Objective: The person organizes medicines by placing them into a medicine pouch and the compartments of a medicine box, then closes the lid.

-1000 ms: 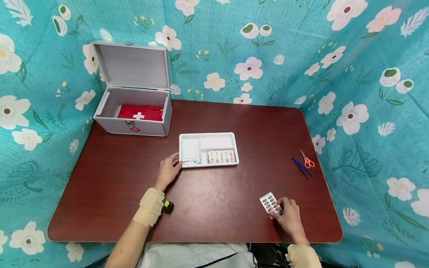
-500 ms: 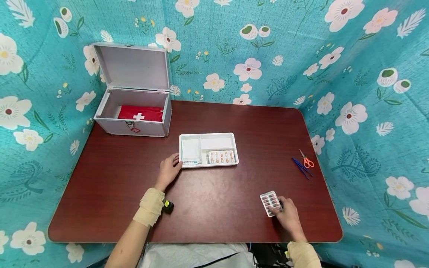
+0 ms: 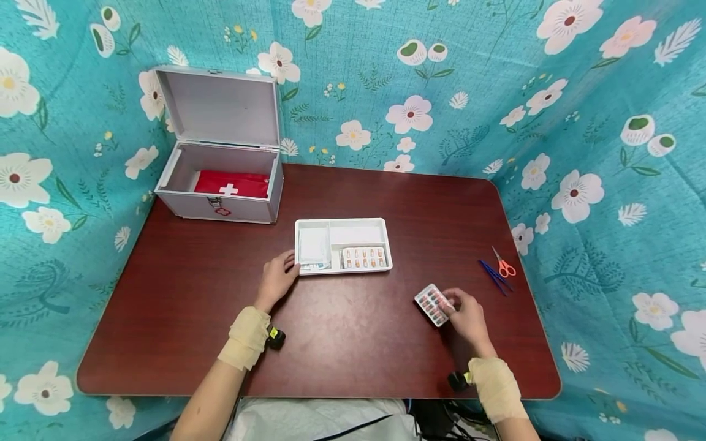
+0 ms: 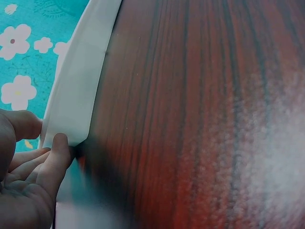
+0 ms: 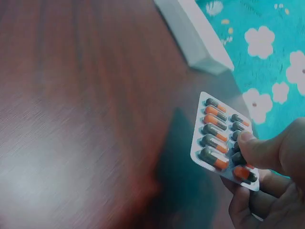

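My right hand (image 3: 469,318) pinches a blister pack of capsules (image 3: 431,304) over the table, right of the tray. In the right wrist view the thumb lies on top of the pack (image 5: 214,133), with fingers beneath; its capsules are orange and dark. My left hand (image 3: 276,280) holds the near left corner of a white divided tray (image 3: 342,274). The left wrist view shows thumb and fingertips against the corner of the tray (image 4: 78,90). Inside the tray, a second capsule blister pack (image 3: 364,258) fills the near right compartment, and flat white packets (image 3: 314,246) lie in the left one.
A silver case (image 3: 220,208) stands at the back left with its lid up and a red pouch with a white cross (image 3: 234,184) inside. Blue tweezers (image 3: 495,277) and orange-handled scissors (image 3: 504,267) lie near the right table edge. Floral curtains (image 3: 353,104) surround the table.
My right hand has moved the blister pack away from the table's front edge and slightly left, tilting it. The left hand and the tray stay where they were.
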Demonstrator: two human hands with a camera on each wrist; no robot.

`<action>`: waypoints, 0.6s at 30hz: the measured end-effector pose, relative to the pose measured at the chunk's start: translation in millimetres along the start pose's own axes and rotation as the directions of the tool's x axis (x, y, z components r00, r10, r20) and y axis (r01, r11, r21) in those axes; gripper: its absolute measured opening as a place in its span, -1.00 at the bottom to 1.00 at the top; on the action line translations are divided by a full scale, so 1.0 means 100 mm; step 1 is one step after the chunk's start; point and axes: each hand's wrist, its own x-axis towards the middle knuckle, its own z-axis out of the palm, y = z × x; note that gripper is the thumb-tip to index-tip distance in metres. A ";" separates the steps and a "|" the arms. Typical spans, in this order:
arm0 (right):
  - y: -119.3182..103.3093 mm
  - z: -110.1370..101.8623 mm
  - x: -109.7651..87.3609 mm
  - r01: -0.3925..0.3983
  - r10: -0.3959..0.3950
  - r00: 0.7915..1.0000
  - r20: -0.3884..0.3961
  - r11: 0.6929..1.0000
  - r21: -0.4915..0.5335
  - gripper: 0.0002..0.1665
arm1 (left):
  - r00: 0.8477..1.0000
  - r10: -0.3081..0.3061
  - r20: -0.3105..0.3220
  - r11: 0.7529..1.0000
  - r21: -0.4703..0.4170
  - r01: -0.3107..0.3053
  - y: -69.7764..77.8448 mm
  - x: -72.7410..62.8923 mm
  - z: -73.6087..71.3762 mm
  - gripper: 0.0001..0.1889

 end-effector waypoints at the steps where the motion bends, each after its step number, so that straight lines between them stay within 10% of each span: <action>1: -0.04 0.01 0.06 0.010 -0.010 1.000 -0.001 1.000 0.017 -0.70 | 1.000 -0.001 0.001 1.000 -0.001 0.001 0.00 0.00 0.00 -0.51; 18: -0.84 0.36 0.84 0.158 -0.166 0.986 0.028 0.969 0.189 -0.83 | 1.000 0.027 0.003 1.000 0.009 -0.027 -0.01 0.02 -0.01 -0.54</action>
